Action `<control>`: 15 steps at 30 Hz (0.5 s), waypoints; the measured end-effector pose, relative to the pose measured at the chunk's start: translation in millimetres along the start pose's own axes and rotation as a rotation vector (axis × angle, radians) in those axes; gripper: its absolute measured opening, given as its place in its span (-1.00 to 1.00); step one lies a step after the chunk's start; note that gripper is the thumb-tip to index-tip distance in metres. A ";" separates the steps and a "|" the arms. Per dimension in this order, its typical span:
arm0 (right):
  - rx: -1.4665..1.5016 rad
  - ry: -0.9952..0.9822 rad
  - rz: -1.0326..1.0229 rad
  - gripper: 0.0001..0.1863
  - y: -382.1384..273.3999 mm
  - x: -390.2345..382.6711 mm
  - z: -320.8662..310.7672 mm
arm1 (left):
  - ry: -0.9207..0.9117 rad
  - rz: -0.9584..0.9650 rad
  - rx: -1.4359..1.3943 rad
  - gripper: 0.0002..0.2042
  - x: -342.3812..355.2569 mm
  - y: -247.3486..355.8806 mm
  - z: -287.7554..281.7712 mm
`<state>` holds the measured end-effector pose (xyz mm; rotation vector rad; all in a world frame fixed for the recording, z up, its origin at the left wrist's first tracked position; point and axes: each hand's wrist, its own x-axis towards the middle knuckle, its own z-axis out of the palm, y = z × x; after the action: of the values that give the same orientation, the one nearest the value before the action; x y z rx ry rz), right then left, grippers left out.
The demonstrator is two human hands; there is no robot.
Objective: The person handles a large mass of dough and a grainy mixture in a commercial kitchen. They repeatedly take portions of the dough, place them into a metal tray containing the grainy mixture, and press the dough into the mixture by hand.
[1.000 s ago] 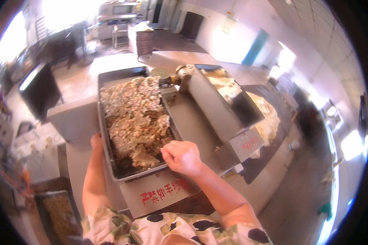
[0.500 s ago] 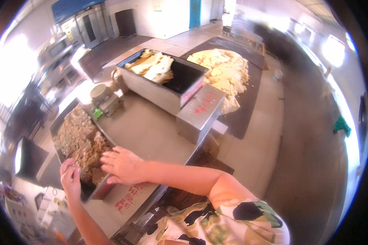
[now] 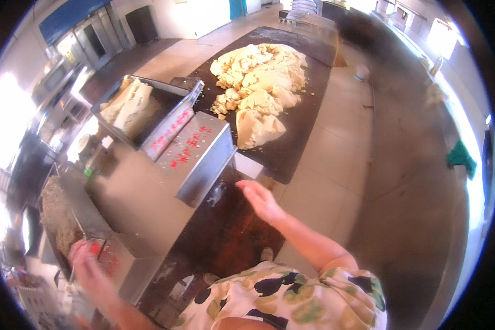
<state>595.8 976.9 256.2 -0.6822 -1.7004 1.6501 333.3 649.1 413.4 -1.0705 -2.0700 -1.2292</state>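
Note:
My left hand, blurred, is at the near rim of a metal tray holding lumpy brown mixture; I cannot make out its grip. My right hand is raised over a dark wooden surface, fingers extended and loosely bent, holding nothing. Just beyond it sits a steel box with red markings. Behind that, a dark-rimmed metal tray holds folded pale dough.
A large pile of crumbly pale dough lies on a dark board beyond the box. A small machine stands behind the steel worktop. A green cloth hangs at the far right.
My view has swung rightward toward the dough pile. My right hand has left the mixture tray and moved right, past the worktop's edge; my left hand stays by that tray.

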 end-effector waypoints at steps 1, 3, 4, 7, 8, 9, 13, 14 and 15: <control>-0.021 0.056 0.091 -0.57 10.7 -0.4 -29.0 | -0.133 0.039 -0.139 -0.88 -7.4 37.1 37.2; -0.031 0.142 0.201 -0.51 34.5 -1.9 -84.3 | -0.372 0.100 -0.387 -0.87 -27.6 82.8 118.6; -0.010 0.170 0.230 -0.50 44.0 -3.5 -105.3 | -0.527 0.125 -0.439 -0.82 -34.6 99.3 155.4; 0.017 0.264 0.308 -0.47 53.9 -6.1 -159.1 | -0.780 -0.015 -0.759 -0.76 -67.8 120.3 283.2; 0.017 0.296 0.332 -0.46 57.5 -5.5 -173.1 | -0.861 -0.188 -0.838 -0.73 -78.4 123.2 318.5; 0.016 0.322 0.357 -0.46 61.7 -1.8 -184.7 | -0.933 -0.369 -0.912 -0.71 -86.9 122.8 349.4; -0.063 0.356 0.359 -0.45 63.0 21.9 -230.3 | -0.954 -0.667 -0.910 -0.54 -96.4 116.6 456.8; -0.071 0.344 0.360 -0.45 67.2 31.3 -242.5 | -0.854 -0.745 -0.916 -0.59 -101.6 112.8 482.8; -0.081 0.339 0.362 -0.44 74.1 42.3 -257.5 | -0.758 -0.819 -0.924 -0.64 -102.1 115.1 508.6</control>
<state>758.8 1180.8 182.4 -1.2923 -1.4631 1.5899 472.6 1093.4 157.4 -1.1905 -2.6826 -2.7025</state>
